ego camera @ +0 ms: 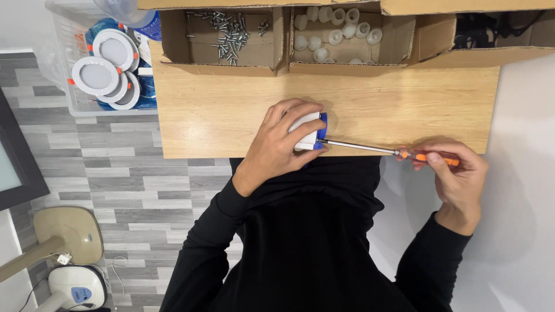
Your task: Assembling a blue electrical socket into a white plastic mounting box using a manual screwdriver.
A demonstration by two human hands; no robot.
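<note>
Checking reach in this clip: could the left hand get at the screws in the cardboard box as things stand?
Probably not at once: the left hand is wrapped around the white and blue part. The path across the wooden board to the screws looks free, the box open-topped.

Your left hand (277, 144) on the lamp housing (306, 132) at the board's (202, 115) near edge, your right hand (457, 173) to its right holding the screwdriver (381, 150) (tip against the housing), box of screws (228, 34) behind, box of caps (335, 32) beside it, bin of round lamps (110, 69) left of the board.

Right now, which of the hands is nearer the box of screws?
Left. The left hand sits just below the box of screws, gripping a white-and-blue part; the right hand is far off to the right.
</note>
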